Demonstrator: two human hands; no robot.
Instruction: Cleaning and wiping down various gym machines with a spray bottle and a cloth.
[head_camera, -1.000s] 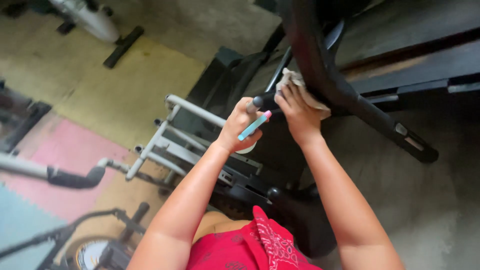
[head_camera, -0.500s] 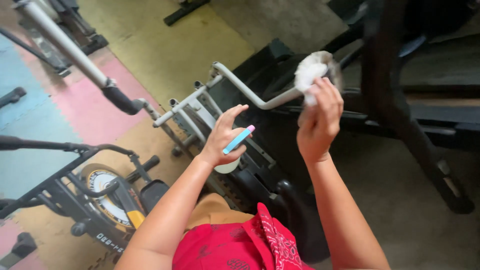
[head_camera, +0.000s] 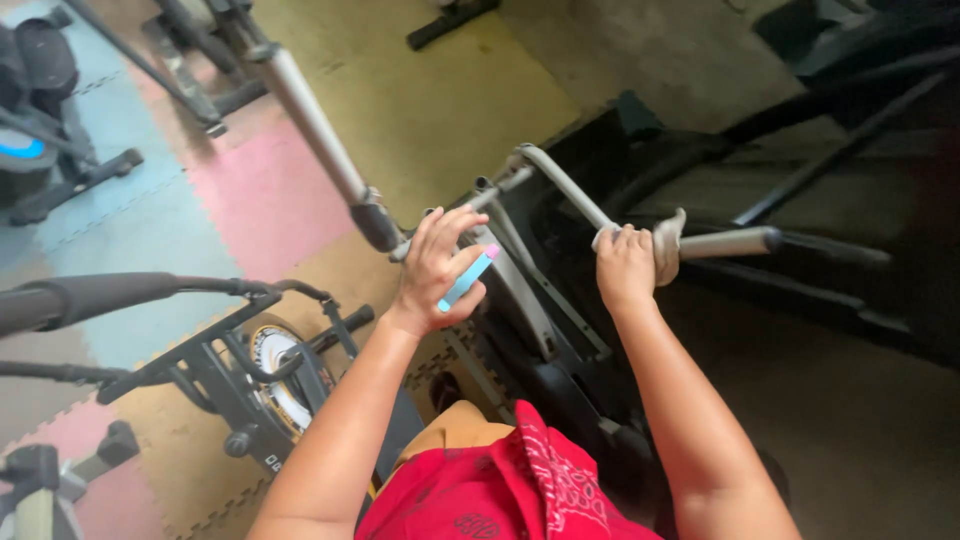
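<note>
Right hand (head_camera: 625, 265) clenches cloth (head_camera: 667, 243) around grey handlebar (head_camera: 725, 243), which runs left-right; left hand (head_camera: 440, 270) grips blue tube (head_camera: 468, 278), nearer left.

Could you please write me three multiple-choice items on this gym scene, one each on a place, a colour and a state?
1. Where is the right hand?
A. on the grey handlebar
B. on the floor
C. on the red cloth

2. What colour is the thin stick in the left hand?
A. green
B. light blue with a pink tip
C. black

3. How is the pale rag held?
A. lying on the floor
B. hanging from the left hand
C. pressed round the handlebar

A: the fingers wrap the bar.
B: both colours show.
C: the right hand pins it there.
</note>
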